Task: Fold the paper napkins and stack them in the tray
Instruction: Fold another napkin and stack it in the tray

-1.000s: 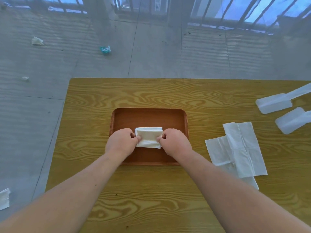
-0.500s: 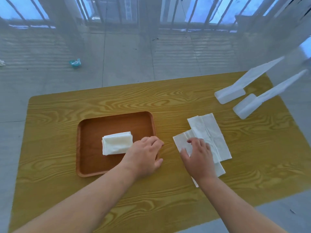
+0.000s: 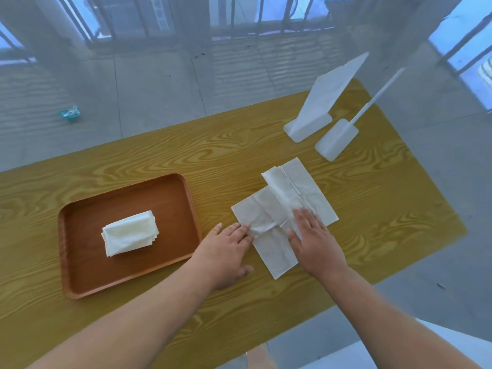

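Pressing on loose napkins [image 3: 269, 209], both hands lay just right of the tray [image 3: 80, 275].
The right hand [image 3: 316, 243], fingers slightly spread, rested flat on the overlapping sheets and hid where they crossed, so their number was unclear. The left hand [image 3: 226, 249], fingers straight and close together, touched their left edge. The napkins were white and creased, toward the table's [image 3: 372, 209] near edge. A white folded stack [image 3: 130, 233] sat mid-tray, its layers blurred.

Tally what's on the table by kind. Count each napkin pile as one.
Tray: 1
Folded napkin stack: 1
Loose napkin pile: 1
White stands: 2
Total: 5
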Tool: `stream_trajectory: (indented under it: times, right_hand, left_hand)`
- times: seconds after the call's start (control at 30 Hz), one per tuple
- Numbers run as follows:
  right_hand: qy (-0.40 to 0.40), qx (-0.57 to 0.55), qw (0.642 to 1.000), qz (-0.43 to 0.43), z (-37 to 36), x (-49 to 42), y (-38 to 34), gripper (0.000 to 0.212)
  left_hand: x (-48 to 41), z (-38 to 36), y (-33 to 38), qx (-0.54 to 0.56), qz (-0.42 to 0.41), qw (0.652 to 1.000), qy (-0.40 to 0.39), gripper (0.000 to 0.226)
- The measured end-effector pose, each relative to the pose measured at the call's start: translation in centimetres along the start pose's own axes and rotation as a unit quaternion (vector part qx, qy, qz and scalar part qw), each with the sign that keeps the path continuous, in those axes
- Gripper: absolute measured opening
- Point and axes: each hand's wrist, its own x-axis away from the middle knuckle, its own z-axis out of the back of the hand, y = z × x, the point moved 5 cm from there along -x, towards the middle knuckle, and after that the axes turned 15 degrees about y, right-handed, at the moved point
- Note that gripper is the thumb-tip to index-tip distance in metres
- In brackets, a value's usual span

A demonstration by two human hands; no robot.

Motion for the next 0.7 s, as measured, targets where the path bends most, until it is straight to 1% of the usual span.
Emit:
stream_trajectory:
  times: [0.17, 0.27, 0.33, 0.43, 0.5, 0.57, 0.63, 0.7]
  right_hand:
    - [0.01, 0.022, 0.998, -0.051, 1.0, -1.2, 2.7, 0.068]
    - [0.019, 0.037, 0.997, -0.069, 1.6, -1.5, 2.7, 0.069]
    - [0.055, 0.04, 0.997, -0.032, 2.2, -1.4, 1.5, 0.067]
    - [0.094, 0.004, 0.993, 0.07, 2.5, -1.3, -1.7, 0.052]
    - [0.084, -0.004, 0.99, 0.113, 2.1, -1.4, -3.7, 0.047]
    - [0.06, 0.015, 0.989, 0.138, 1.5, -1.8, -5.0, 0.051]
    - [0.028, 0.049, 0.987, 0.15, 0.7, -2.4, -5.6, 0.055]
    - [0.008, 0.079, 0.983, 0.163, 0.1, -2.9, -5.7, 0.048]
  left_hand:
    - [0.8, 0.9, -0.1, -0.062, 0.019, 0.997, 0.045, 0.08]
    - [1.1, 1.2, -0.2, -0.077, 0.032, 0.996, 0.044, 0.078]
    - [1.0, 1.4, -0.2, -0.073, 0.035, 0.996, 0.035, 0.076]
    - [0.7, 2.0, -0.4, -0.058, 0.026, 0.998, 0.026, 0.067]
    - [0.5, 2.4, -0.9, -0.055, 0.024, 0.997, 0.057, 0.057]
    - [0.3, 2.8, -2.1, -0.055, 0.043, 0.991, 0.111, 0.047]
    - [0.0, 3.2, -3.6, -0.058, 0.066, 0.987, 0.137, 0.05]
    - [-0.3, 3.2, -4.7, -0.062, 0.071, 0.988, 0.121, 0.06]
